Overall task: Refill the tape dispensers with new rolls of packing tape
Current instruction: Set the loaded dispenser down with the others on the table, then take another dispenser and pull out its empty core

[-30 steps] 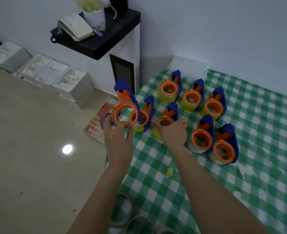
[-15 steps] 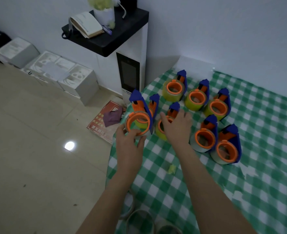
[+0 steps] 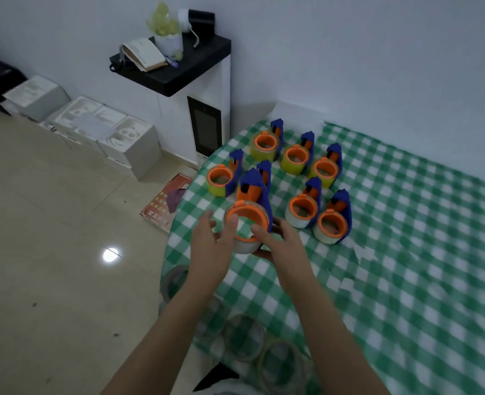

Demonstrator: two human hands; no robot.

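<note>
Plastic dispensers [image 3: 249, 205] w/ glossy clear tape; checked cloth [image 3: 406, 252]; shiny tile floor [image 3: 50, 252].

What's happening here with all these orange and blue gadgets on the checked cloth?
A person is loading tape dispensers. Both hands, the left hand and the right hand, are around one dispenser near the table's edge. Seven more dispensers stand behind it on the green checked tablecloth. Loose tape rolls lie nearer the person.
</note>
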